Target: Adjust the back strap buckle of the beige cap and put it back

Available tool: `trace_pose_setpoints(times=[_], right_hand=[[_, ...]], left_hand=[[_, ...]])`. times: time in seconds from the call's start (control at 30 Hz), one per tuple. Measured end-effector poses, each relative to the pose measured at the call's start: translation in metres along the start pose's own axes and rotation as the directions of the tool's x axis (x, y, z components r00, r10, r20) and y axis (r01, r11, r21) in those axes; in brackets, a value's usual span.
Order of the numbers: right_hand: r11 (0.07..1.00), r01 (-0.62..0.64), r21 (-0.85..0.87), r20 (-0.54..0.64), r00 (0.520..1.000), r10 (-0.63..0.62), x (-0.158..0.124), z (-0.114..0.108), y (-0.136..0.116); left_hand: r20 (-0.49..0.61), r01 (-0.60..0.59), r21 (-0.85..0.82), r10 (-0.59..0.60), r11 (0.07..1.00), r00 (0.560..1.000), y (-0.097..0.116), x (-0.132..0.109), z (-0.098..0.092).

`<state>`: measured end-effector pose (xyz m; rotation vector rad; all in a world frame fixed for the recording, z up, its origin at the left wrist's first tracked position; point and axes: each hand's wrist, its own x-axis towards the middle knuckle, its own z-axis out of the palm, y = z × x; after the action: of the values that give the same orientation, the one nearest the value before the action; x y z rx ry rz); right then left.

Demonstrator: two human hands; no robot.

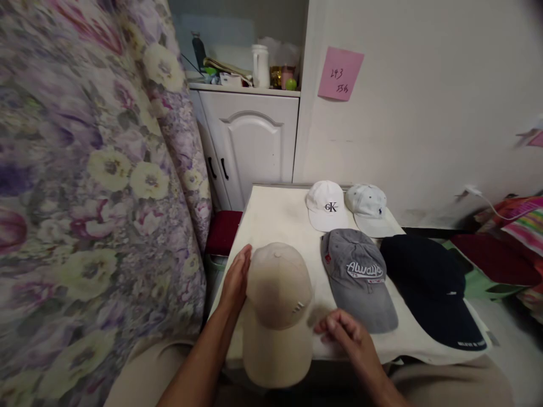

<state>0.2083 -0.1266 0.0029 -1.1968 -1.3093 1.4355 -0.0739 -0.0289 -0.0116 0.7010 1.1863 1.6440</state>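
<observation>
A beige baseball cap (278,285) lies near the table's front edge, its brim towards me and jutting past the edge. My left hand (236,282) lies along the cap's left side, fingers stretched out and close together; its palm side is hidden. Just right of the brim hovers my right hand (345,333), fingers loosely bent, with nothing visible in them. Further right sits a grey cap (358,282) with "Always" lettering, beside a dark navy cap (428,288). Behind them are a white cap (326,204) marked "CK" and a pale blue-white cap (368,209).
The caps rest on a table (271,212) with a cream cover. A floral curtain (106,198) hangs at the left. Behind stands a white cabinet (254,135) with a white jug (260,66) on its shelf. Dark red stools (223,232) flank the table.
</observation>
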Motion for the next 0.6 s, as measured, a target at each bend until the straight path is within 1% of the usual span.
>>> trace_pose_setpoints(times=[0.07, 0.1, 0.17, 0.2, 0.23, 0.3, 0.4, 0.5, 0.6], right_hand=[[0.990, -0.139, 0.021, 0.072, 0.988, 0.137, -0.020, -0.007, 0.015], [0.969, -0.247, 0.028, 0.141, 0.960, 0.241, -0.027, -0.009, 0.023], [0.901, -0.431, 0.052, 0.285, 0.871, 0.400, -0.036, -0.009, 0.036], [0.862, -0.501, 0.078, 0.340, 0.826, 0.449, -0.038, -0.006, 0.041], [0.827, -0.550, 0.112, 0.383, 0.792, 0.475, -0.039, -0.003, 0.044], [0.780, -0.597, 0.187, 0.458, 0.756, 0.468, -0.037, 0.007, 0.048], [0.732, -0.625, 0.269, 0.553, 0.723, 0.414, -0.033, 0.024, 0.048], [0.691, -0.649, 0.319, 0.590, 0.706, 0.392, -0.032, 0.039, 0.049], [0.698, -0.649, 0.302, 0.603, 0.697, 0.388, -0.031, 0.052, 0.053]], left_hand=[[0.008, 0.023, -0.065, -0.023, 0.998, 1.000, 0.001, 0.000, 0.003], [0.008, 0.032, -0.090, -0.032, 0.995, 0.999, 0.002, 0.001, 0.004], [-0.004, 0.042, -0.132, -0.043, 0.990, 0.999, 0.005, 0.002, 0.005], [-0.015, 0.045, -0.151, -0.047, 0.987, 0.999, 0.006, 0.003, 0.004], [-0.027, 0.048, -0.170, -0.053, 0.984, 0.998, 0.007, 0.004, 0.004], [-0.049, 0.059, -0.201, -0.071, 0.978, 0.996, 0.010, 0.006, 0.002], [-0.070, 0.085, -0.237, -0.105, 0.968, 0.992, 0.013, 0.009, 0.001], [-0.081, 0.106, -0.264, -0.131, 0.959, 0.988, 0.015, 0.011, -0.001], [-0.087, 0.115, -0.282, -0.145, 0.953, 0.986, 0.015, 0.011, -0.001]])
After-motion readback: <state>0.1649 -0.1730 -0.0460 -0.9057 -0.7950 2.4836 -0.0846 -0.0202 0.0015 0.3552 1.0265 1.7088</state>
